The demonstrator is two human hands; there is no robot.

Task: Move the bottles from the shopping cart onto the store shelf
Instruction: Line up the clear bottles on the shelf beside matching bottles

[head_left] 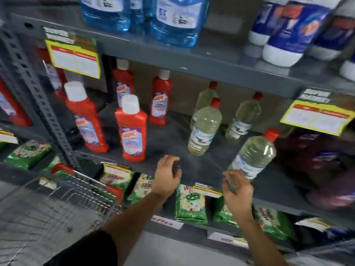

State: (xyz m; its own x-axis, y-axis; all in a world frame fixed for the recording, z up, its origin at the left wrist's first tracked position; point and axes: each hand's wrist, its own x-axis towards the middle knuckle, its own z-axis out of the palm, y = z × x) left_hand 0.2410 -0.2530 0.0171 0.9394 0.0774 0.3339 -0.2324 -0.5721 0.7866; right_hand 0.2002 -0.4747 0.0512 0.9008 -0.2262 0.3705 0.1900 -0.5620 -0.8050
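- Shopping cart [84, 191] low left of left hand, wire basket with red corner trim, contents blurred, can't tell what's inside.
- Red bottles with white caps upright on grey store shelf [172, 135], up-left of left hand: one [86, 120] beside slotted upright post [38, 89], nearer one [131, 129] just above-left of left hand, two more [161, 98] further back.
- Yellow price tag [74, 58] hanging from upper shelf edge, well above left hand.
- Left hand [168, 174] at front edge of shelf, fingers loosely curled, gripping nothing, dark sleeve at upper arm.
- Clear bottle with red cap [204, 129] upright, above and between both hands; two more clear ones [243, 118] behind it.
- Green detergent bags [190, 204] on shelf below, under and between both hands.
- Right hand [237, 191] just in front of shelf lip, fingers half open, motion-blurred, empty.
- Another clear red-capped bottle [253, 154] leaning, right beside right-hand fingertips, up-right of them; contact can't be told through blur.
- Blue liquid jugs [172, 20] and white-and-blue bottles [292, 29] on top shelf, far above both hands.
- Second yellow tag [317, 116] up-right of right hand.
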